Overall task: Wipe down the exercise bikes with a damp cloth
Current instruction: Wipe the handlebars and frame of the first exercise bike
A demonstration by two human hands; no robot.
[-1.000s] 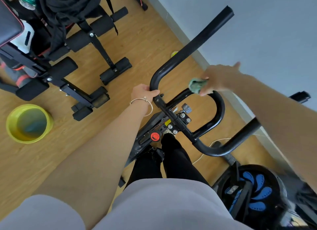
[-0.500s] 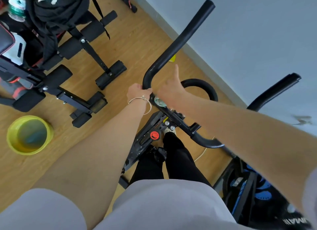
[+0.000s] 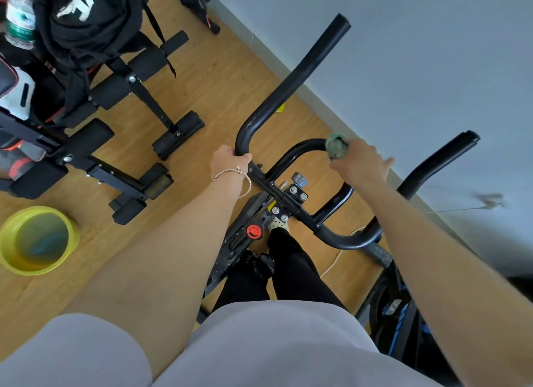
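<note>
While our left hand (image 3: 230, 161) grips the bend of the exercise bike's handlebar (image 3: 288, 87), our right hand (image 3: 360, 167) holds the balled green cloth (image 3: 337, 146) at its fingertips, against the inner loop (image 3: 300, 150). So small a wad may slide off the round tube and miss its underside.

partial white letters (image 3: 82, 10) on black garment (image 3: 95, 40), not readable, red round sticker (image 3: 254, 232) on bike frame (image 3: 235, 249), markings illegible

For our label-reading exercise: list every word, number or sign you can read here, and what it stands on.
None reads fully.
Black garment: white letters, upside down and cut off, unreadable.
Bottle label: blurred.
Red sticker on the bike frame: marks too small.
</note>
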